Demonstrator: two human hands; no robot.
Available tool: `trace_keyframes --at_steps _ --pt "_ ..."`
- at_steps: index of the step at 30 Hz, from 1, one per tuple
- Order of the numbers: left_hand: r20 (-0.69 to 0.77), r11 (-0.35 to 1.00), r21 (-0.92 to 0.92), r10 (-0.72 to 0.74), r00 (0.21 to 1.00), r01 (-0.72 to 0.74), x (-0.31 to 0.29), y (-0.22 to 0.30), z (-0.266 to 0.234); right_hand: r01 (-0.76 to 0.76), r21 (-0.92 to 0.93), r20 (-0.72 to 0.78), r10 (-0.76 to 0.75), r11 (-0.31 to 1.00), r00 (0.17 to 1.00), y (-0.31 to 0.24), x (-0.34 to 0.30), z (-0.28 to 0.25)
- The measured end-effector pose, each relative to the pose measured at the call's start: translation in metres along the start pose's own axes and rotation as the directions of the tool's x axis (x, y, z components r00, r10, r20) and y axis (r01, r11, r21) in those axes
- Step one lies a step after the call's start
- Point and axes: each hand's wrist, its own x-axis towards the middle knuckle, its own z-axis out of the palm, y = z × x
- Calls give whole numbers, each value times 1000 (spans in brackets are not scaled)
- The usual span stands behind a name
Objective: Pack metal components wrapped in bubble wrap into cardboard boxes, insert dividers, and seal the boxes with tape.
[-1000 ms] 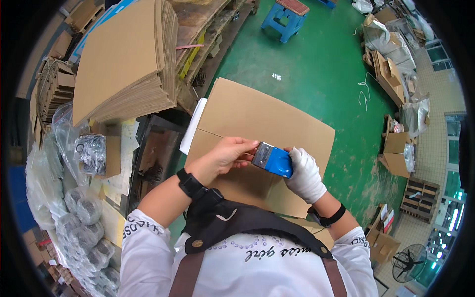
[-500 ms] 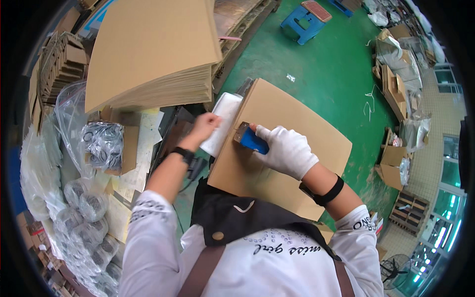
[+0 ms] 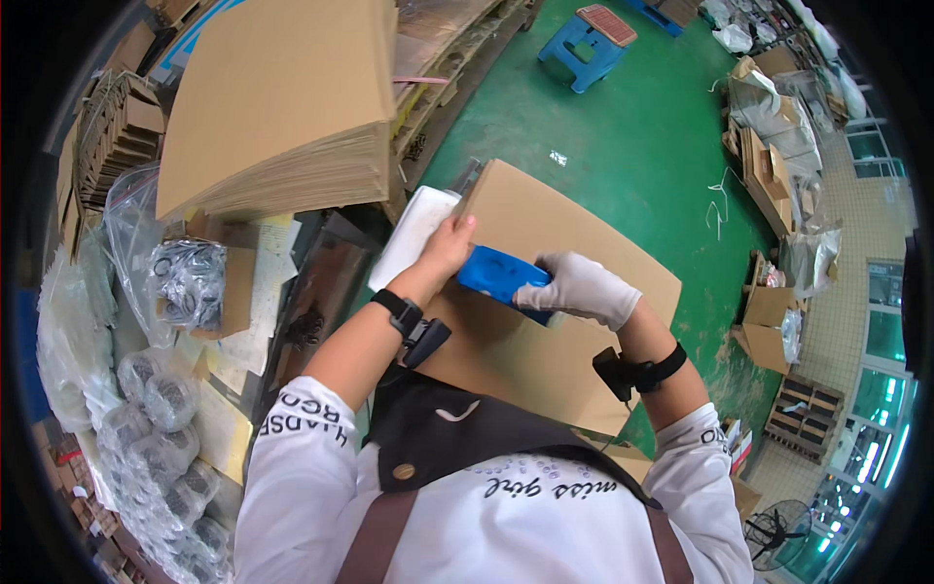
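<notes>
My right hand (image 3: 589,290), in a white glove, grips a blue block-shaped hand tool (image 3: 501,275) above a flat brown cardboard sheet (image 3: 564,234). The tool lies slantwise, its broad blue face with a darker patch turned up. My bare left hand (image 3: 448,248) is closed at the tool's left end, by the cardboard's left edge. Whether it pinches the cardboard or only rests against the tool cannot be made out. A white slab-like block (image 3: 413,229) stands beside that edge, partly behind my left hand.
A tall stack of cardboard sheets (image 3: 282,107) rises at the far left, near a wooden pallet (image 3: 438,92). Plastic-wrapped parts fill an open box (image 3: 236,292) at left. Beyond, on the green floor, stands a blue stool (image 3: 587,49). More cartons (image 3: 769,321) line the right side.
My left hand has moved right, from beside the white block to the cardboard's edge and the blue tool. The tool has turned, showing more of its blue face and hiding the metal-like end.
</notes>
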Motion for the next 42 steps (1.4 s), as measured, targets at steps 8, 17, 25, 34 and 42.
trace_keyframes --at_steps 8,17,25,34,42 --pt "-190 916 396 148 971 -62 -4 6 17 34 532 160 -139 846 977 65 -33 -6" --pt "-300 567 824 412 861 16 -6 2 18 -352 564 203 288 747 936 359 -256 -37" --pt "-270 504 864 423 865 24 -3 3 13 -404 -152 -50 401 902 915 332 -186 30" --pt "-401 873 445 -5 916 200 -23 9 -9 -547 491 -341 727 678 596 302 -120 81" --pt "-403 864 -41 445 800 -501 -120 -2 -21 475 692 -714 614 544 337 279 -182 120"
